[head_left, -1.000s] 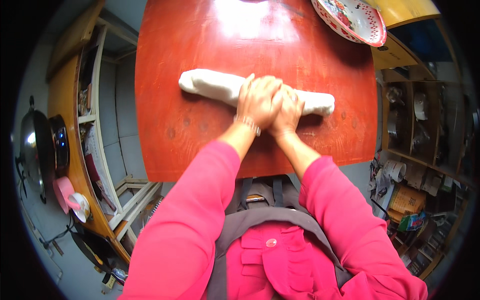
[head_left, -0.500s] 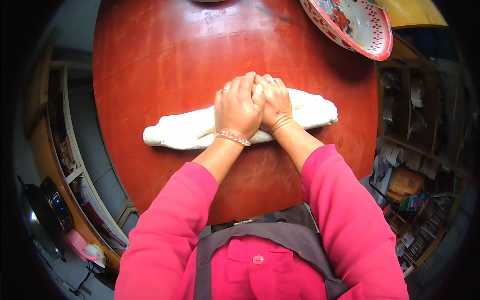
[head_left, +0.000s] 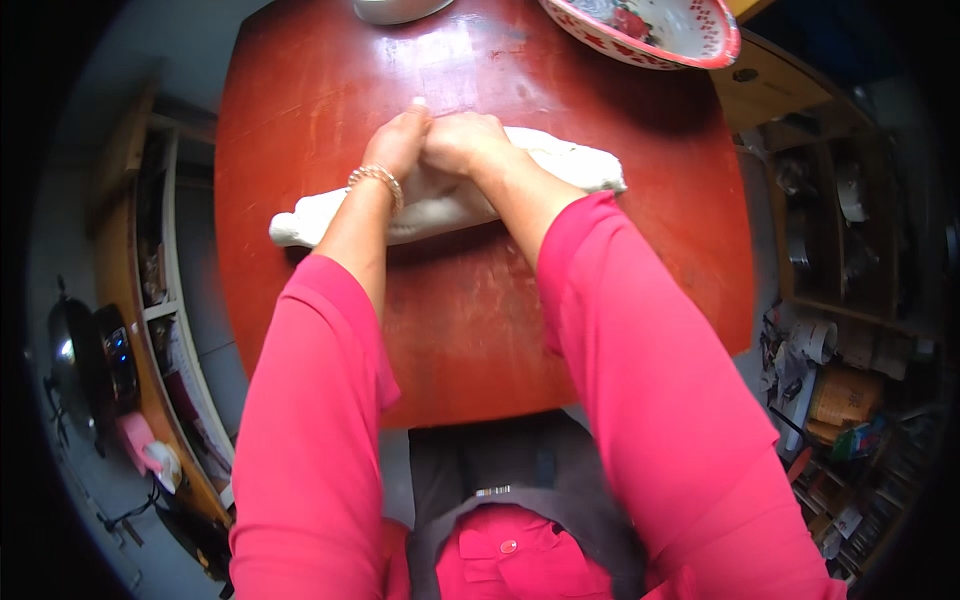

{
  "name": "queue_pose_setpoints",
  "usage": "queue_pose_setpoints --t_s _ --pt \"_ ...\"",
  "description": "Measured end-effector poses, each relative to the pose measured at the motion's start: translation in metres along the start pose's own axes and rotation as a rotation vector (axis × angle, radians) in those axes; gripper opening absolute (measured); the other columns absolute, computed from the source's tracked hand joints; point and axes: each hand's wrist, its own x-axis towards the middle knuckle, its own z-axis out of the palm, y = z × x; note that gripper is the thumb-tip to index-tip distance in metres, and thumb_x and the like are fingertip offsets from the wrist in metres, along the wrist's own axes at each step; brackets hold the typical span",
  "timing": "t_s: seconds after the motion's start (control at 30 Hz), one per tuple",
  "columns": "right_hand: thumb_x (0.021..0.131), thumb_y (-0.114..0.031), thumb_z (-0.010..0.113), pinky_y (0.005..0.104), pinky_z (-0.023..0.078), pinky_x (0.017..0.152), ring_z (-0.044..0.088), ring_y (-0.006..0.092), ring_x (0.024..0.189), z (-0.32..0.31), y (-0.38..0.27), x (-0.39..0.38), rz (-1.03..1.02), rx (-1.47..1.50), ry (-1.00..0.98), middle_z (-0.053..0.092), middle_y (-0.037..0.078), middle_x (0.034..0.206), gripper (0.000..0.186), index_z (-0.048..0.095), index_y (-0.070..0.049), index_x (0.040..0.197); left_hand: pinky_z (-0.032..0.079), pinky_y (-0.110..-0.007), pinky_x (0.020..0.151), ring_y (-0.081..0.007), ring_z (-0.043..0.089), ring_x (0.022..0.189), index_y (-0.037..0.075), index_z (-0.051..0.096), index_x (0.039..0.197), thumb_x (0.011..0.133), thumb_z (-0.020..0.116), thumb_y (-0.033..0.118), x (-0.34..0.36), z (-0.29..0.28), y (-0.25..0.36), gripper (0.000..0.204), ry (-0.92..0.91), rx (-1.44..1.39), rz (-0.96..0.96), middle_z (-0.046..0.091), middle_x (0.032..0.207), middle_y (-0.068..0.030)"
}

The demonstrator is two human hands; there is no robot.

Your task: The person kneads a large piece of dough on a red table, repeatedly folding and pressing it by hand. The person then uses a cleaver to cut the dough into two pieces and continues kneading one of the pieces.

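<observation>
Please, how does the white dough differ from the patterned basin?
The dough is plain white; the basin has red patterns and a red rim. The dough is a long roll; the basin is hollow. The left hand and right hand are on the dough; neither touches the basin. Both show white.

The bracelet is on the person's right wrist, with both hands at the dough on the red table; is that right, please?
Not quite: the head view shows the bracelet on the left wrist; the left hand and right hand are at the dough on the red table.
</observation>
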Motion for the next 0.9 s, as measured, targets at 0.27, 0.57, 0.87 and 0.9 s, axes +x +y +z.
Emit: queue_pose_setpoints --t_s 0.27,0.57,0.87,0.9 --pt "0.091 -0.026 0.063 0.0472 0.045 0.086 0.065 0.0292 0.095 0.022 0.031 -0.167 -0.173 -0.097 0.615 0.07 0.006 0.095 0.013 0.068 -0.014 0.092 0.037 -0.056 0.11 -0.0283 0.067 0.104 0.012 0.075 0.101 0.096 0.055 0.035 -0.163 0.048 0.004 0.031 0.355 0.82 0.493 0.073 0.102 -0.0095" --pt "0.077 -0.023 0.072 0.0412 0.042 0.096 0.066 0.0217 0.098 0.026 0.058 -0.112 -0.376 -0.04 0.635 0.069 0.001 0.11 0.019 0.069 -0.014 0.094 0.042 -0.049 0.103 -0.0252 0.065 0.098 0.013 0.071 0.096 0.083 0.063 0.025 -0.112 0.048 -0.024 0.02 0.367 0.756 0.649 0.07 0.096 -0.0041" --pt "0.085 -0.018 0.066 0.0424 0.044 0.092 0.064 0.0254 0.1 -0.002 0.064 -0.032 -0.364 0.059 0.601 0.067 0.003 0.1 0.008 0.067 -0.012 0.09 0.047 -0.043 0.079 -0.0262 0.065 0.082 0.012 0.069 0.091 0.09 0.06 0.024 -0.049 0.044 0.016 0.015 0.369 0.689 0.589 0.07 0.086 -0.0046" --pt "0.086 -0.018 0.066 0.0422 0.044 0.091 0.064 0.0263 0.099 -0.001 0.067 -0.023 -0.346 0.071 0.597 0.068 0.004 0.099 0.007 0.067 -0.012 0.089 0.048 -0.043 0.078 -0.0262 0.066 0.081 0.012 0.069 0.091 0.09 0.06 0.025 -0.043 0.044 0.016 0.016 0.33 0.686 0.542 0.071 0.085 -0.0047"
